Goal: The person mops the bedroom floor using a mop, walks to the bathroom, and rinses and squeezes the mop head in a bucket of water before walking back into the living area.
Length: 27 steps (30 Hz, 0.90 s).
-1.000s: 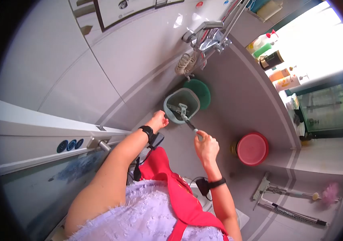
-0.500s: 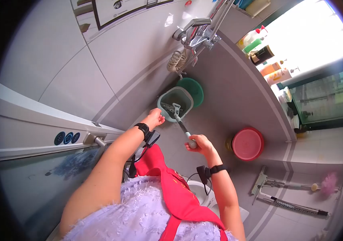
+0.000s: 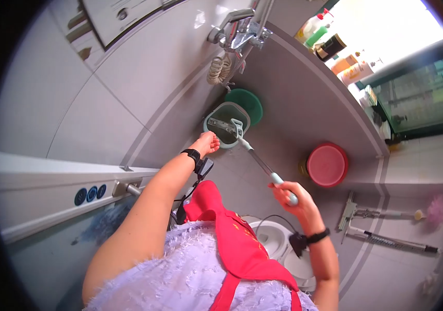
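Note:
A mop's pale green handle grip (image 3: 285, 191) is wrapped in my right hand (image 3: 295, 199). Its metal shaft (image 3: 259, 161) slopes away to the upper left. The flat mop head (image 3: 221, 125) rests tilted inside a pale grey-green bucket (image 3: 248, 120). My left hand (image 3: 207, 142) is at the bucket's near left rim, with its fingers curled closed. Whether they grip the rim cannot be made out. Both wrists wear black straps with small devices.
A green basin (image 3: 253, 106) stands right behind the bucket. Along the right wall is a red basin (image 3: 328, 165). A toilet (image 3: 270, 239) sits close by my body. Bottles (image 3: 330, 47) line the window ledge, and a shower tap (image 3: 242, 37) juts from the wall. Cleaning tools (image 3: 387, 233) hang at right.
My right hand has pulled the mop grip back and to the right, showing more shaft. Inside the bucket, the mop head has turned and lifted somewhat. My left hand has shifted slightly rightward along the rim.

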### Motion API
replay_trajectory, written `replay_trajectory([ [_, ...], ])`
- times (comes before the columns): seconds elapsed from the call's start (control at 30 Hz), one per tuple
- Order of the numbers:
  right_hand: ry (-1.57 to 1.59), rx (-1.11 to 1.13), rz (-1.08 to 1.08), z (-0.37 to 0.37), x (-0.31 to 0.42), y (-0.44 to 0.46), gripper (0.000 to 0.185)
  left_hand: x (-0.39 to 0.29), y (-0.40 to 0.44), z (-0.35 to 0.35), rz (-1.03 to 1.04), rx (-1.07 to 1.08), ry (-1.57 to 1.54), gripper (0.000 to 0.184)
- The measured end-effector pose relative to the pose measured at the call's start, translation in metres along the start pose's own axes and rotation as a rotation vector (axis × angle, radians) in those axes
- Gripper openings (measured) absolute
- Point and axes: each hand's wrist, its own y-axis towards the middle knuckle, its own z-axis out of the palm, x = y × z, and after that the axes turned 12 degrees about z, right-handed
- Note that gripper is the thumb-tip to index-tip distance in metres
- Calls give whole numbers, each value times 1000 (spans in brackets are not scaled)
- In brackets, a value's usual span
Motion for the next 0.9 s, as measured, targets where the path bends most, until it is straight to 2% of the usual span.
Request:
replay_trajectory([
  [0.03,-17,-88,-12,12,-8,-29,29,-3,6,0,-12,3,5,8],
  [0.13,-364,-190,-121,39,-33,-100,32,-15,24,14,12,3,37,10],
  [0.2,-442,-330,-64,55,-46,-136,34,-27,25,36,71,25,71,12],
  [0.23,-470,-390,-98,66,-56,-151,38,-26,41,45,98,74,102,27],
  [0.33,-493,-467,-30,82,-72,-190,30,-43,32,89,290,159,411,52],
  [0.37,-489,-481,-26,88,-77,-198,30,-43,44,98,317,246,440,66],
  [0.4,-484,-493,-20,94,-81,-206,30,-43,56,109,364,229,558,67],
  [0.47,-466,-508,-16,107,-91,-215,31,-46,72,125,441,282,662,65],
  [0.53,-455,-513,-21,118,-98,-220,34,-43,103,137,684,262,876,57],
  [0.6,-444,-516,-44,116,-110,-223,42,-48,111,148,651,428,877,53],
  [0.67,-403,-508,-48,112,-116,-226,45,-58,101,152,544,458,970,43],
  [0.7,-364,-514,-56,109,-120,-226,46,-65,91,157,483,379,1042,40],
  [0.83,-96,-422,-134,69,-139,-222,45,-80,58,177,710,284,1090,39],
  [0.9,149,-299,-256,51,-157,-211,47,-77,60,172,615,233,913,37],
])
